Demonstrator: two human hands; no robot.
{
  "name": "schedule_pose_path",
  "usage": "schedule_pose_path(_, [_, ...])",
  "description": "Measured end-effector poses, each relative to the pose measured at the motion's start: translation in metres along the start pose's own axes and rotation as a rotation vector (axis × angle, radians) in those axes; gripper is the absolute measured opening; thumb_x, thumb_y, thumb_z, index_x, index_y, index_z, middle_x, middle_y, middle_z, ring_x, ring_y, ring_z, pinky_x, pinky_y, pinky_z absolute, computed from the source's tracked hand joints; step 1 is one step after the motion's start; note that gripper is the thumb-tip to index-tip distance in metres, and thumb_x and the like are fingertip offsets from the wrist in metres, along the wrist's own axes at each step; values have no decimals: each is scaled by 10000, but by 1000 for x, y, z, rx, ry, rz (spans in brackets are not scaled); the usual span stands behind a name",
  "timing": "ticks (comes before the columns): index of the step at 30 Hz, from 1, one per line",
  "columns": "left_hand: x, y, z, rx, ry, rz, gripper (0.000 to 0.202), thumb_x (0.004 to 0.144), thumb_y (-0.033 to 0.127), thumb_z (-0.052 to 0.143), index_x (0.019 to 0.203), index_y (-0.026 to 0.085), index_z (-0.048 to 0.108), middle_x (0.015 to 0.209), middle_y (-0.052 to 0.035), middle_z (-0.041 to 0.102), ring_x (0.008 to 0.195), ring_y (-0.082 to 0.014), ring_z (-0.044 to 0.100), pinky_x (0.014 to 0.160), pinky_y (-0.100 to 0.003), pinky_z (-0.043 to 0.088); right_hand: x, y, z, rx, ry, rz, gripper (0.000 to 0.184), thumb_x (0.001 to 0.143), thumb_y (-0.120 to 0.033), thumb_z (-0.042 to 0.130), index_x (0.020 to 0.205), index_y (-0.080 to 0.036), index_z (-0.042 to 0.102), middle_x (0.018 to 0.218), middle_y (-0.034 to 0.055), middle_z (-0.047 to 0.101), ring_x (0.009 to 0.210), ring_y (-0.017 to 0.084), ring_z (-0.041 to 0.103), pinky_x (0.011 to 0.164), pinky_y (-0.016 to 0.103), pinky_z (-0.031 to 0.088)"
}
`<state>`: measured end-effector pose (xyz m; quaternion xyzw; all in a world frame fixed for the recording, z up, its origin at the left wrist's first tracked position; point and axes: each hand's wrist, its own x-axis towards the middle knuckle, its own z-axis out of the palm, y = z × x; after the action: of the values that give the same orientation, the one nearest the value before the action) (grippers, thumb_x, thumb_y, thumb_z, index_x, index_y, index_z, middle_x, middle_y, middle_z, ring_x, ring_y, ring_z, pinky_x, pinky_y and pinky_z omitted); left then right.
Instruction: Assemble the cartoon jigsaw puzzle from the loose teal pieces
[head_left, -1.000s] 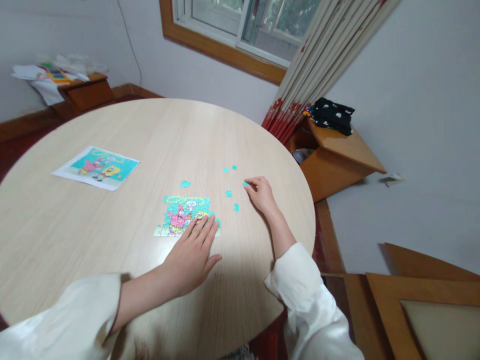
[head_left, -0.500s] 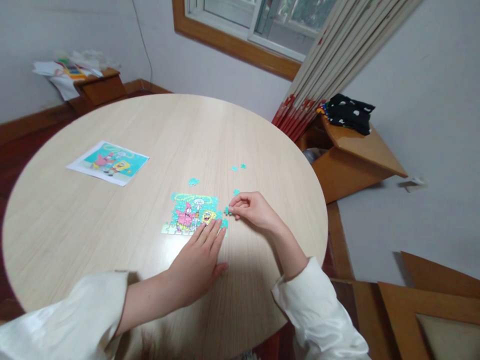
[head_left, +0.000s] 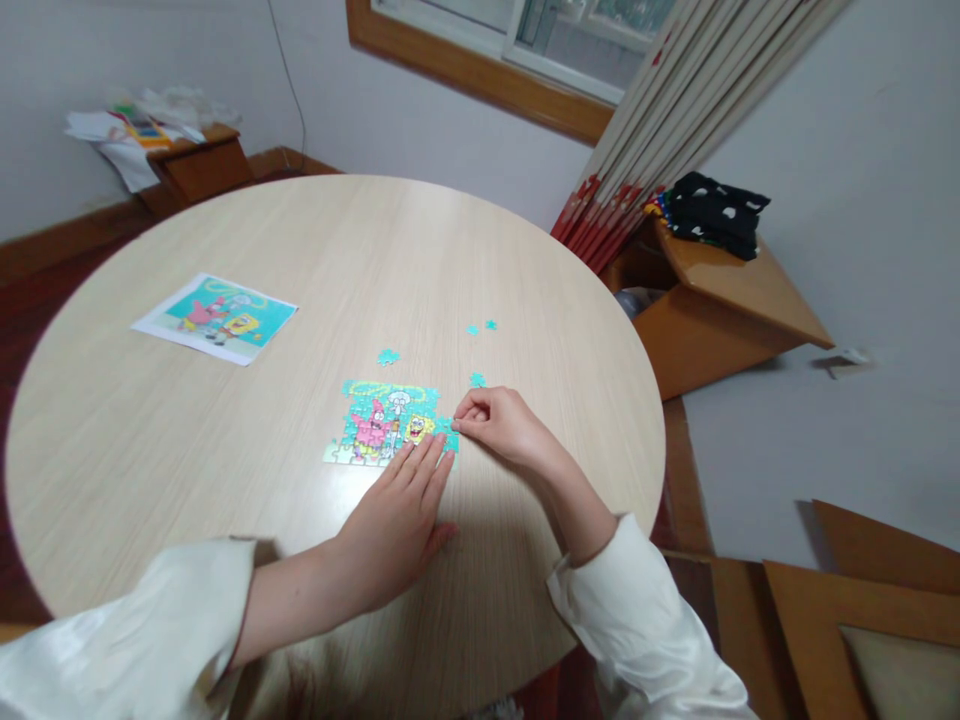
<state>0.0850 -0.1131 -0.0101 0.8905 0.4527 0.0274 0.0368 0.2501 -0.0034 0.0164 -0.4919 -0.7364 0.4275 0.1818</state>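
Observation:
A small cartoon jigsaw puzzle (head_left: pixel 382 418) lies partly assembled on the round wooden table (head_left: pixel 225 450). My left hand (head_left: pixel 394 525) rests flat on the table, fingers together, with its fingertips on the puzzle's lower right edge. My right hand (head_left: pixel 501 425) is curled in a pinch at the puzzle's right edge, pressing a turquoise piece that is almost hidden under the fingertips. Loose turquoise pieces lie nearby: one (head_left: pixel 388 356) above the puzzle, one (head_left: pixel 477 380) just beyond my right hand, and two (head_left: pixel 481 327) farther off.
A printed reference picture (head_left: pixel 215 317) lies at the table's left. A wooden box (head_left: pixel 712 310) with dark spotted cloth (head_left: pixel 716 213) stands on the floor at right, beside a striped curtain (head_left: pixel 660 110). A small cabinet with papers (head_left: pixel 161 150) sits at the back left.
My right hand picked a turquoise piece from the loose ones and carried it left to the puzzle's right edge. My left hand stayed on the puzzle.

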Motion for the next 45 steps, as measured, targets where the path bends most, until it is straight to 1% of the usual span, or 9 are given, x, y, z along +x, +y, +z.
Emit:
schedule_pose_path(13, [0,0,-2,-14,5,-5,599,943,393,348,1386,-6,403,1469,-244,377,1389,-323,324,1123,-475,277,-1,-9,-3,-277,-22,-44,73,761,-141,656,709,-178,620,667,-15,588,636,108,499,623,246,333])
schedule_pose_path(16, [1,-1,-2,-4,32,-8,577,930,381,388,1367,7,427,1449,-244,413,1372,-329,354,1114,-479,293,-1,-9,-3,-284,36,-25,129,708,-150,710,724,-184,587,653,-37,537,624,104,472,605,245,313])
schedule_pose_path(19, [3,-2,-3,-7,58,-13,548,920,367,434,1336,11,458,1421,-247,449,1350,-342,386,1113,-480,295,1,-1,-6,-136,104,-31,186,705,-213,723,685,-181,541,592,-64,456,565,85,412,560,238,295])
schedule_pose_path(21, [5,-3,-4,-17,65,-19,537,925,361,436,1336,17,454,1408,-242,467,1334,-343,407,1109,-486,298,3,8,-12,-29,203,-40,203,742,-281,691,676,-182,527,561,-71,420,535,79,377,534,235,283])
schedule_pose_path(24, [6,-5,-5,-22,57,-20,540,933,363,421,1353,23,436,1404,-234,474,1316,-340,426,1106,-493,299,5,21,-25,-43,335,-13,196,759,-309,657,680,-181,531,538,-73,397,515,79,362,519,236,275])
schedule_pose_path(32, [8,-8,-3,-40,96,17,542,951,402,367,1350,44,450,1463,-203,414,1397,-313,306,1149,-480,209,-1,27,-44,-158,143,77,76,727,-219,658,722,-168,603,591,-41,499,543,93,433,549,245,330])
schedule_pose_path(35, [10,-10,-2,-55,92,30,530,950,385,362,1344,42,453,1442,-215,438,1380,-307,342,1151,-489,199,-2,29,-46,-153,72,68,189,666,-214,726,823,-166,632,671,-28,544,598,105,480,582,250,363])
schedule_pose_path(37, [11,-11,-3,-54,81,39,517,948,369,361,1335,40,460,1431,-218,450,1370,-308,359,1148,-495,210,-2,30,-47,-175,53,63,253,631,-200,752,854,-170,637,712,-24,555,624,108,491,599,251,372])
schedule_pose_path(45, [12,-10,-7,-2,37,49,516,937,357,409,1304,3,489,1427,-227,451,1357,-331,377,1136,-478,257,-2,29,-45,-201,48,49,192,633,-179,724,794,-178,619,740,-8,559,679,126,510,633,263,390])
